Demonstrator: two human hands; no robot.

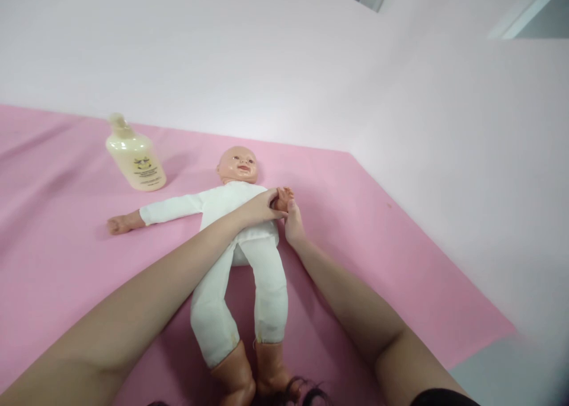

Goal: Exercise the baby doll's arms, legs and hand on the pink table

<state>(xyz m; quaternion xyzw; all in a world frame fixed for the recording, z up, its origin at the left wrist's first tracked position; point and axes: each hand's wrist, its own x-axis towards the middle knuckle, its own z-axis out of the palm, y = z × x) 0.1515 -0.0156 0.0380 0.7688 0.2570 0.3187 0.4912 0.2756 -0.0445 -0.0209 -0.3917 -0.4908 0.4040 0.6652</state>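
Observation:
A baby doll (240, 216) in a white suit lies face up on a pink sheet (66, 258), head toward the wall, feet near me. One doll arm stretches out to the left, ending in a bare hand. My left hand (260, 209) reaches across the doll's chest and closes on the doll's other hand (283, 197). My right hand (294, 223) comes in from the right and holds the same small hand from below.
A cream lotion bottle (136, 155) with a pump top stands on the sheet to the left of the doll's head. A pale wall rises behind. The sheet's right edge (444, 258) runs diagonally, with grey floor at the lower right.

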